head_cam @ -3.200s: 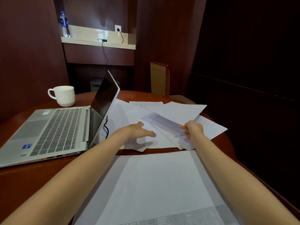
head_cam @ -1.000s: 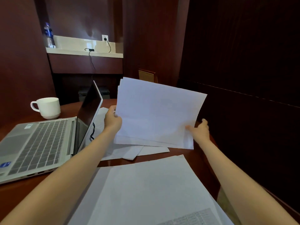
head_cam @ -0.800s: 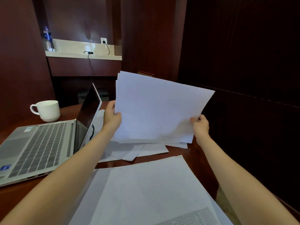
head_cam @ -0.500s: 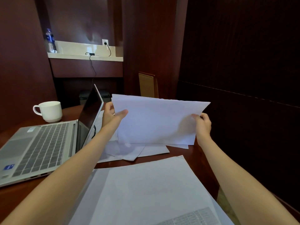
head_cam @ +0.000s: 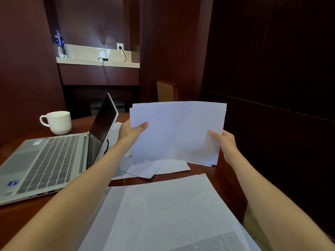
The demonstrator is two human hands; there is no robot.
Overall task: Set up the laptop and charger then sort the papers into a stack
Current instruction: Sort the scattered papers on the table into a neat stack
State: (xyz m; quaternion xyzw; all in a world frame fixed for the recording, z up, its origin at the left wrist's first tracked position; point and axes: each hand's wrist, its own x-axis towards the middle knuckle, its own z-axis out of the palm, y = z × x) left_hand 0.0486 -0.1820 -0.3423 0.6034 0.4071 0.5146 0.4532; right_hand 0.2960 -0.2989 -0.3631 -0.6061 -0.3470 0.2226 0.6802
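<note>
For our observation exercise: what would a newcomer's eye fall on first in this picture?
The bundle of white papers, held upright mid-frame: the left hand grips its left edge, the right hand its right. Then the open laptop at the left of the table, a white mug behind it, and more sheets lying flat nearest the camera.

There is one laptop (head_cam: 45, 163), one mug (head_cam: 59, 122), one water bottle (head_cam: 59, 45), one wall socket (head_cam: 119, 46) and one chair (head_cam: 165, 91), plus a left hand (head_cam: 132, 131) and a right hand (head_cam: 224, 140). Paper forms three groups: one held bundle (head_cam: 177, 131), one loose scatter (head_cam: 157, 168), one near pile (head_cam: 163, 214); sheets within each cannot be counted
</note>
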